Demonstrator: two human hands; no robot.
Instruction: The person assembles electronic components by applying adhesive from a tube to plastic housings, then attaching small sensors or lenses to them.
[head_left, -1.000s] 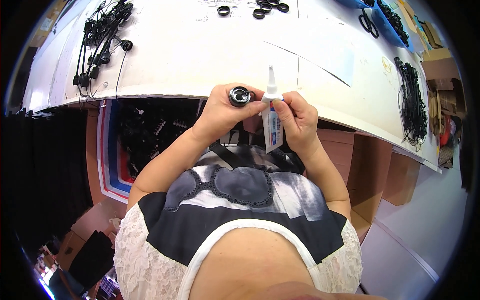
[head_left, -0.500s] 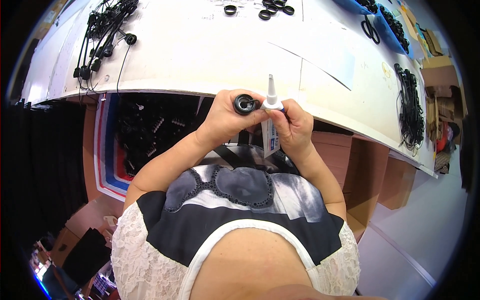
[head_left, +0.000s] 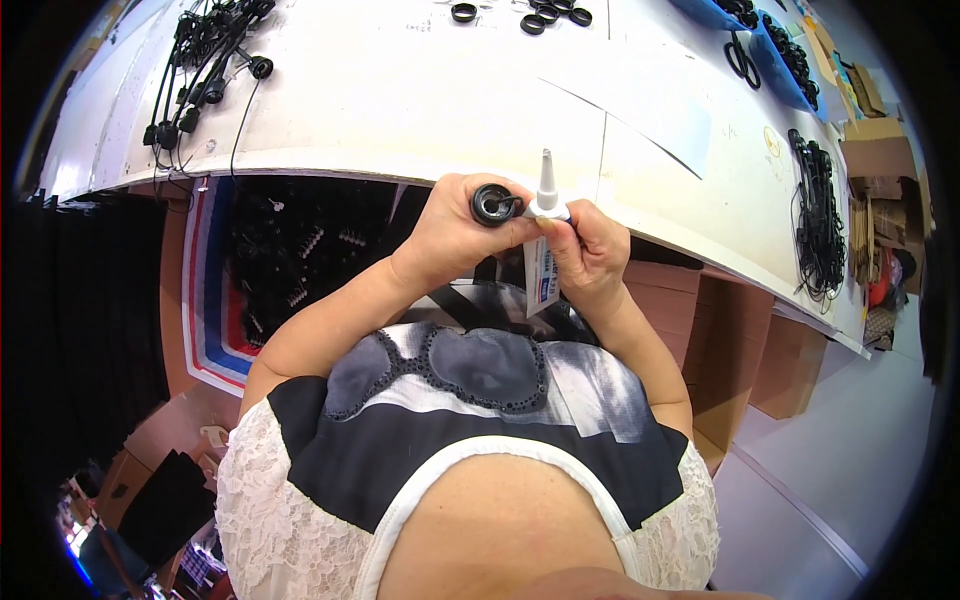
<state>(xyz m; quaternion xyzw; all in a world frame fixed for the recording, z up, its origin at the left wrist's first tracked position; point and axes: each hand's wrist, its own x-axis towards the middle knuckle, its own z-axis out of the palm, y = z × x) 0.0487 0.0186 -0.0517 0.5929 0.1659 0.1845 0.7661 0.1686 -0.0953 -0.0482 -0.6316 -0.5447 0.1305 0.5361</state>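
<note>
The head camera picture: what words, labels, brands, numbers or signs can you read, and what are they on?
White tube: small coloured print on its body, too small and blurred to read surely.
White table: faint marks near the black rings, too faint to read.
Nothing else legible shows, so there is no text I can quote.

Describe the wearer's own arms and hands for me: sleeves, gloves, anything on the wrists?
The left hand and right hand are ungloved, and no watch or bracelet shows on either wrist. Both forearms are bare. The short sleeves are cream-white patterned lace, joined to black fabric.
</note>
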